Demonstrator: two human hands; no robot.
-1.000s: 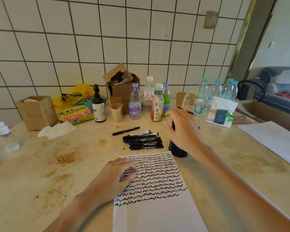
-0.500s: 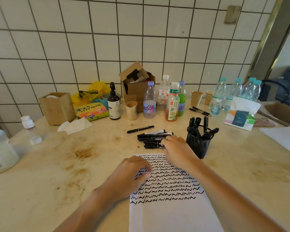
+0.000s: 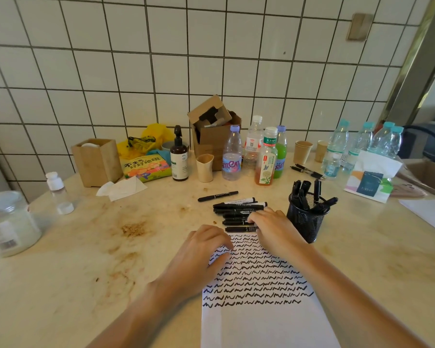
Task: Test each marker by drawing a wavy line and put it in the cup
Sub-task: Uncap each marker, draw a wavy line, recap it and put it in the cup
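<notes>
Since leaving the black mesh cup point(image 3: 305, 219), my right hand point(image 3: 274, 229) curls onto the nearest slim black plastic marker point(image 3: 239, 229), far of the paper point(image 3: 261, 320); light, stiff, slippery, best pinched mid-barrel. My left hand point(image 3: 199, 252) presses the sheet flat.

From my remote seat, the sheet of paper point(image 3: 261, 317) lies nearest me on the tabletop point(image 3: 86, 285), my left hand point(image 3: 199, 249) on its left edge, my right hand point(image 3: 274, 229) at its far end. Just behind the sheet lies the row of markers point(image 3: 236, 212), one stray marker point(image 3: 217, 196) beyond it. The mesh cup point(image 3: 305, 219) stands right of the row, markers in it. Bottles point(image 3: 256, 151) and a cardboard box point(image 3: 211, 131) line the wall behind; a jar point(image 3: 8, 222) sits far left.
</notes>
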